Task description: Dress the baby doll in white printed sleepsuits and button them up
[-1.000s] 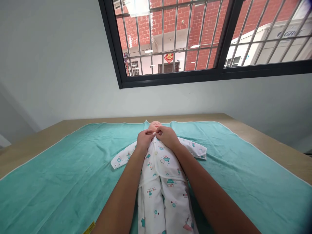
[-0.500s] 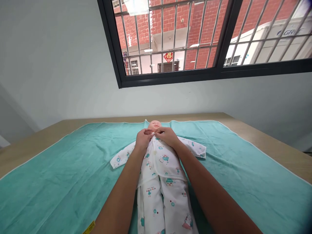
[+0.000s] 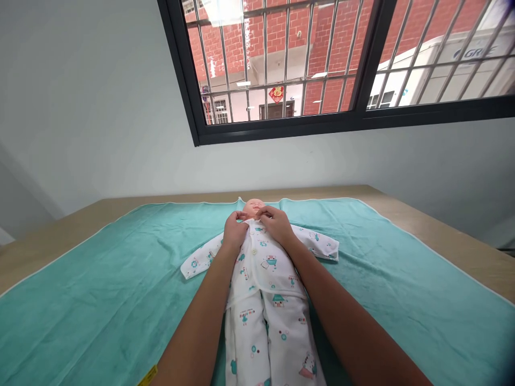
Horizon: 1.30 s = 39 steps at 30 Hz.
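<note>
A baby doll (image 3: 254, 207) lies on its back, its head at the far end. It wears a white long-sleeved baby shirt (image 3: 261, 262) with small teal and pink prints, and matching trousers (image 3: 284, 335) lie below. My left hand (image 3: 235, 230) is closed at the left side of the shirt's collar, the thumb on the cloth edge. My right hand (image 3: 276, 223) is on the right of the collar, its fingers bent together just under the doll's chin. What sits between those fingertips is too small to make out. A button (image 3: 254, 251) shows on the shirt front.
A teal blanket (image 3: 120, 289) with a white edge is spread under the doll on a wooden table (image 3: 438, 244). Behind the table stands a pale wall (image 3: 120, 107) with a dark-framed window (image 3: 277, 134) and metal bars. A yellow band (image 3: 147, 375) shows near my left forearm.
My right fingertips have risen slightly from the collar toward the doll's chin, and a gap has opened between my hands. My left hand stays at the collar. The view has shifted slightly.
</note>
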Motion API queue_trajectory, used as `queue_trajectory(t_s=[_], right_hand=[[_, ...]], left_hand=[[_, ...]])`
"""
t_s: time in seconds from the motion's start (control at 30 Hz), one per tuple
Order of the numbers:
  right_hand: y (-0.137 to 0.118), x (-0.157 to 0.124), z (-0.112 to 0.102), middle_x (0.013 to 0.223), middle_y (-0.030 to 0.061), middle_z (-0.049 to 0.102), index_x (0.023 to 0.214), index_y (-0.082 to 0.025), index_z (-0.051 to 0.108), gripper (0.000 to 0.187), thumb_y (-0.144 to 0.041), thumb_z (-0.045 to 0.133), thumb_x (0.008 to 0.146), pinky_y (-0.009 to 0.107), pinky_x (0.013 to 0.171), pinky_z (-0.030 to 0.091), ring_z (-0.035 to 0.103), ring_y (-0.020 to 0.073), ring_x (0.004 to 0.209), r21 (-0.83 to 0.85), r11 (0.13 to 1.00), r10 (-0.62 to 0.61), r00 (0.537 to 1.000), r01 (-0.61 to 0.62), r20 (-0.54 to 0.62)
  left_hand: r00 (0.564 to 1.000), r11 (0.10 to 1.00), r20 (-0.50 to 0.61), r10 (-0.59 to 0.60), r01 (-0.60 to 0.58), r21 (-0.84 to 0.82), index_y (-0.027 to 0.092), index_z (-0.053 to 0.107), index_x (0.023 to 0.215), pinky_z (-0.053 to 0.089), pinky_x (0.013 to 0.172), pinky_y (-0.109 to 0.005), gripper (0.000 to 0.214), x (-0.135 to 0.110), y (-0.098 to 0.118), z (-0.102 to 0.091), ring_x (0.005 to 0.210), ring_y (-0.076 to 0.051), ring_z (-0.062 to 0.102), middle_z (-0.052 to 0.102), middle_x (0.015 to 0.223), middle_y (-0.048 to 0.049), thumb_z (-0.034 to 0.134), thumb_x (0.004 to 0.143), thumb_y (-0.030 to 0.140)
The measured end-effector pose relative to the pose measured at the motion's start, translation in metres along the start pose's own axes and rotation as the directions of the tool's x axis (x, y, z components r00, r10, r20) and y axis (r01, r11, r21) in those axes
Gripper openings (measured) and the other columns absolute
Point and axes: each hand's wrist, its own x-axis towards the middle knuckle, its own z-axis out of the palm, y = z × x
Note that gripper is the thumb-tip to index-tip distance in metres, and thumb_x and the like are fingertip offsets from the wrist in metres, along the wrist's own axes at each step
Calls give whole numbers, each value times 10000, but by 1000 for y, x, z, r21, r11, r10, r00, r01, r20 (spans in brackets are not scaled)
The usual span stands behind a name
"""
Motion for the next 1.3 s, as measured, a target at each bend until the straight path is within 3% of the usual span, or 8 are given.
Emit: queue_trajectory(t_s=[0.17,0.33,0.57,0.67,0.77,0.97,1.13,1.3], right_hand=[[18,-3,-5,896,12,711,856,-213,657,242,-213,418,814,265,748,426,609,169,820,-254,960,78,984,-118,-163],[35,-30,-22,940,74,696,953,-197,641,305,-234,338,940,291,755,364,595,205,886,-658,748,90,996,-85,-25],[45,-74,-75,997,104,649,1035,-177,581,412,-486,313,989,330,789,344,571,253,936,-879,456,31,984,141,174],[55,-82,-104,1027,108,635,1052,-178,584,453,-560,362,954,330,790,361,555,260,965,-873,463,78,974,152,211],[66,-87,-126,1090,109,621,1096,-186,595,412,-532,448,929,331,803,376,536,267,1008,-854,512,134,974,92,185],[79,-87,-143,1070,113,640,1085,-153,631,435,-520,500,892,315,841,398,569,246,987,-700,703,228,972,-123,59],[80,-84,-147,988,71,671,959,-186,672,321,-410,445,919,292,806,403,592,214,929,-602,763,262,964,-237,-48],[82,-83,-149,923,54,651,856,-207,684,290,-358,443,909,280,738,390,583,192,865,-640,733,221,971,-229,-94]], left_hand=[[992,954,-27,120,-108,281,182,620,940,439,832,-302,265,3,-9,0,964,-192,596,648,1081,-71,486,751,52],[972,817,30,234,-213,536,199,642,1012,384,926,-365,312,-7,-22,-7,1116,-247,529,644,1131,-93,385,861,110],[956,554,188,225,-284,783,179,537,1260,371,919,-408,429,-36,-63,-72,1091,-294,543,625,1188,-138,408,929,419],[953,388,256,163,-301,871,195,536,1241,404,831,-344,448,-42,-77,-110,1046,-267,559,623,1161,-127,362,941,480],[962,371,242,122,-271,888,196,577,1162,407,797,-301,394,-44,-85,-137,1018,-242,568,631,1116,-118,389,938,460],[982,325,119,150,-162,932,187,591,1105,411,705,-300,322,-46,-89,-149,991,-254,574,621,1071,-110,377,939,360],[992,391,-11,128,-40,919,190,586,1143,421,725,-319,363,-42,-91,-152,1038,-260,570,614,1125,-115,341,876,159],[996,559,-92,17,67,827,220,642,1049,424,692,-323,317,-35,-97,-164,991,-277,605,660,1101,-109,407,836,208]])
